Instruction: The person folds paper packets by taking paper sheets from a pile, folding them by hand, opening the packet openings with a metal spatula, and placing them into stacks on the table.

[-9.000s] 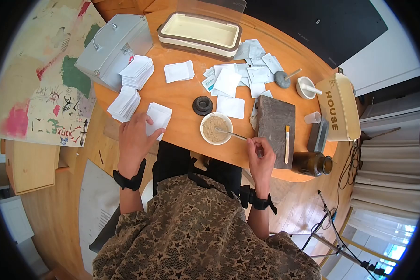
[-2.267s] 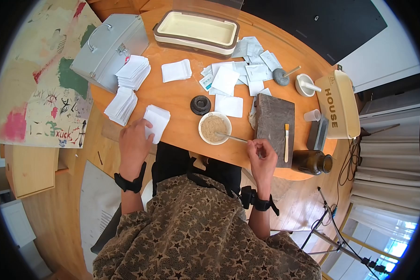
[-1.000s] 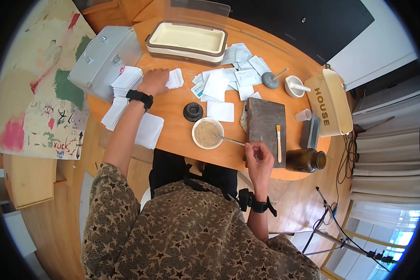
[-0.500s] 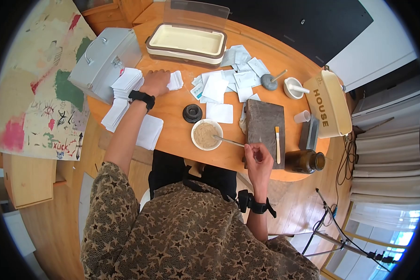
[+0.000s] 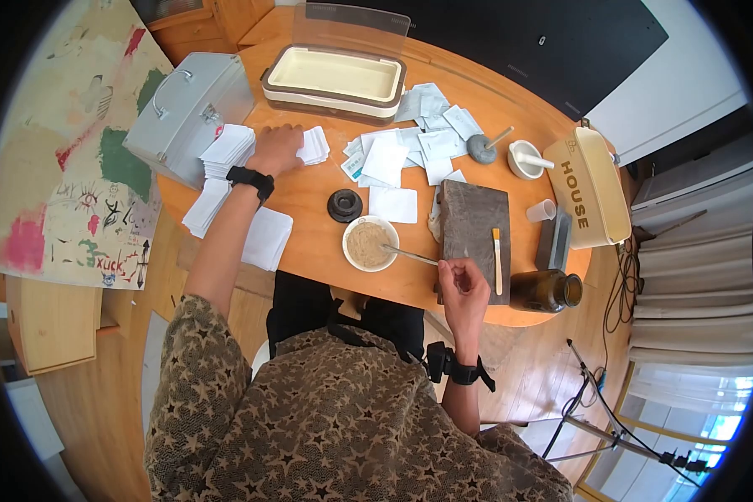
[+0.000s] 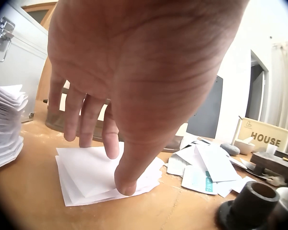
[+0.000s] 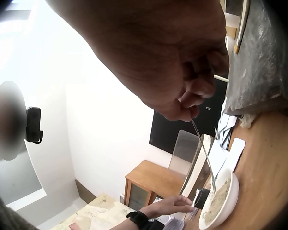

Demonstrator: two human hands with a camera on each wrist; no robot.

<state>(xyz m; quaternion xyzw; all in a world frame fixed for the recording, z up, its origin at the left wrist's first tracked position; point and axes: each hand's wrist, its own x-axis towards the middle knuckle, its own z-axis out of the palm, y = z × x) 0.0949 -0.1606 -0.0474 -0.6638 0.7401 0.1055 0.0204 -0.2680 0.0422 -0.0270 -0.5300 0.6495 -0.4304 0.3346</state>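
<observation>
The left hand (image 5: pixel 276 152) reaches over a small white paper stack (image 5: pixel 314 145) at the back left. In the left wrist view its thumb and a fingertip touch the top sheets (image 6: pixel 93 170), fingers extended and apart. The right hand (image 5: pixel 465 289) pinches the end of a thin metal utensil (image 5: pixel 413 254), whose other end dips into a white bowl (image 5: pixel 392 258) of beige paste at the table's front edge. The right wrist view shows the utensil (image 7: pixel 205 154) slanting from the fingertips into the bowl (image 7: pixel 234 196).
More white paper stacks (image 5: pixel 266 238) lie at the left by a silver case (image 5: pixel 171 125). Behind stands a cream tray (image 5: pixel 335 71). Packets (image 5: pixel 439 144), a dark ring-shaped piece (image 5: pixel 345 205), a stone slab (image 5: pixel 468 226), a brush (image 5: pixel 498 263) and a brown jar (image 5: pixel 540 290) are around.
The left hand has moved from the front white paper stack back to the one farther away, and has barely moved in the last second. The right hand keeps its pinch on the utensil.
</observation>
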